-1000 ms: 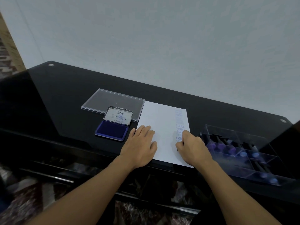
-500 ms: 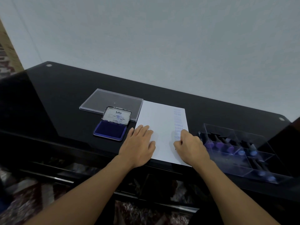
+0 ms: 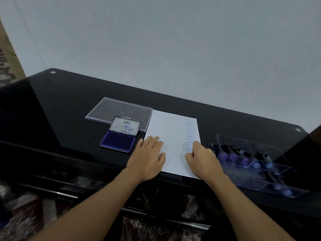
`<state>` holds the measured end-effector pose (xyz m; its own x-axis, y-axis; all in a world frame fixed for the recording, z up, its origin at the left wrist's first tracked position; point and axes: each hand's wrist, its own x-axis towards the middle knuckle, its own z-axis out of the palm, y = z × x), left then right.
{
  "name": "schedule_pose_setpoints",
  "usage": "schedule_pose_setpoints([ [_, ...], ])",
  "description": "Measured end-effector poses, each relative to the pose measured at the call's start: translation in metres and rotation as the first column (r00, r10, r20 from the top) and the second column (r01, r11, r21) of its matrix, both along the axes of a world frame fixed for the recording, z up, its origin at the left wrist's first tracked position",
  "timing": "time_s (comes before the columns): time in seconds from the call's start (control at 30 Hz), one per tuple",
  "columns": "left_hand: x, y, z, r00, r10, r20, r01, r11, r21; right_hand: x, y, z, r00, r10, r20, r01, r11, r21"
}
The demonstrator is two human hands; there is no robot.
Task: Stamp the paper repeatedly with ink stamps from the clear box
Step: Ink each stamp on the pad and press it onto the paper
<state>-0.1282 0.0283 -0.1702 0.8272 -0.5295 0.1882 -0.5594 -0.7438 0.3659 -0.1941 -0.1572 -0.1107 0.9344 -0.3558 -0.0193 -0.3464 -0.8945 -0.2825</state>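
Note:
A white paper (image 3: 172,131) lies on the black table, with a column of blue "SAMPLE" prints down its right side. My left hand (image 3: 149,157) rests flat on the paper's lower left part, fingers straight. My right hand (image 3: 203,159) is curled and pressed down on the lower end of the printed column. It grips a stamp that it almost wholly hides. The clear box (image 3: 279,152) stands to the right of the paper and holds several stamps (image 3: 245,160) with purple and blue ends. An open blue ink pad (image 3: 118,142) sits left of the paper.
A clear plastic lid (image 3: 118,110) lies flat behind the ink pad, touching the paper's left edge. The glossy black table (image 3: 69,105) stands against a pale wall. Its front edge runs just under my wrists. Below it are dark shelves.
Both hands keep their places on the paper. Only the view has shifted slightly.

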Motion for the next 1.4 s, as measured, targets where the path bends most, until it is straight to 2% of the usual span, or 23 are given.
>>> schedule_pose_setpoints([
  [0.33, 0.003, 0.001, -0.003, 1.0, 0.016, 0.012, -0.016, 0.998, -0.053, 0.006, -0.009, 0.008, 0.998, 0.014, -0.061, -0.014, 1.0, -0.009],
  [0.5, 0.004, 0.001, -0.003, 1.0, 0.014, 0.013, -0.013, 0.997, -0.078, 0.014, -0.02, 0.031, 0.998, -0.004, 0.065, 0.001, 0.999, 0.042],
  [0.63, 0.004, 0.001, -0.004, 1.0, 0.013, 0.019, -0.011, 0.995, -0.099, 0.019, -0.023, 0.046, 0.994, 0.017, 0.108, -0.023, 0.998, 0.051],
  [1.13, 0.004, 0.001, -0.005, 0.999, 0.018, 0.031, -0.015, 0.995, -0.102, 0.013, -0.023, 0.055, 0.994, 0.022, 0.106, -0.028, 0.998, 0.053],
  [1.23, 0.004, 0.001, -0.002, 1.0, 0.017, 0.0, -0.016, 0.993, -0.116, 0.007, -0.024, 0.062, 0.99, 0.029, 0.136, -0.036, 0.998, 0.044],
  [1.4, 0.008, 0.003, 0.015, 0.981, -0.007, -0.196, -0.033, 0.98, -0.198, -0.004, -0.023, 0.081, 0.983, 0.048, 0.177, -0.058, 0.997, 0.051],
])
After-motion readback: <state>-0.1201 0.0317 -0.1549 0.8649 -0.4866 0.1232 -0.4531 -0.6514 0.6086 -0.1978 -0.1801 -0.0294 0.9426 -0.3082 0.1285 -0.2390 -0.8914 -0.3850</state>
